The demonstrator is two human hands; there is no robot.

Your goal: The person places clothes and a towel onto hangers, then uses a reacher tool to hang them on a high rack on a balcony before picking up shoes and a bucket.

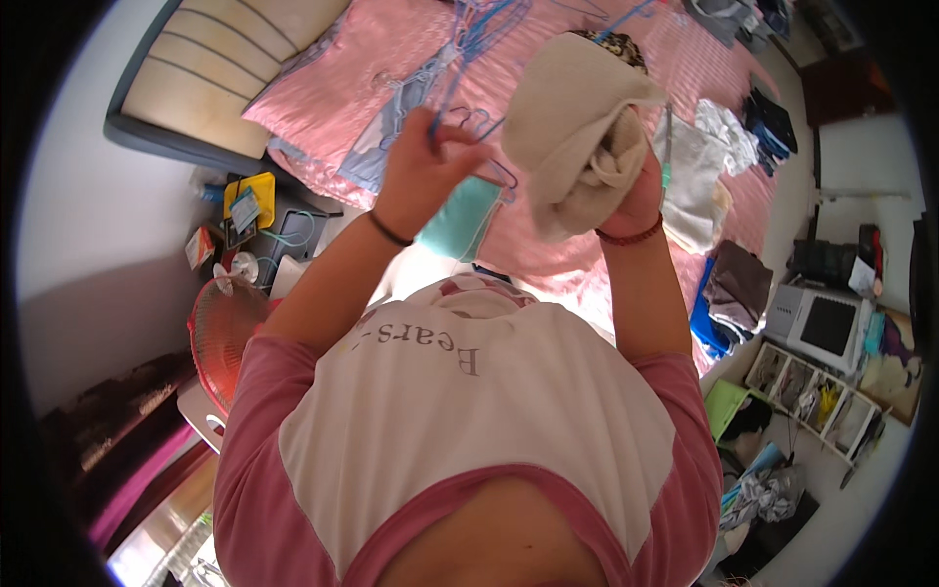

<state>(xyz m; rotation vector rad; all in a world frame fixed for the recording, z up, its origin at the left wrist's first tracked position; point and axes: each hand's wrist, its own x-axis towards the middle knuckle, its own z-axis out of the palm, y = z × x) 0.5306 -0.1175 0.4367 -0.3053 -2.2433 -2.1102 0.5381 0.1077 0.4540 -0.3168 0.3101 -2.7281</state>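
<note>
My right hand (640,192) grips a bunched beige garment (562,108), raised over the bed. Its folded cloth hides part of the fingers. To the left, my left hand (423,171) has bent fingers closed round a thin blue clothes hanger (449,93). A short blue bar shows between that hand and the beige cloth; whether it belongs to the same hanger I cannot tell. Beside the right hand stands a thin rod with a green part (666,174). More blue hangers (484,34) lie beyond the left hand.
Under my hands is a bed with pink striped bedding (548,262), a pink pillow (333,93) and a teal cushion (460,220). White clothes (696,166) and a dark folded pile (738,284) lie at the right. A red fan (227,328) stands at my left.
</note>
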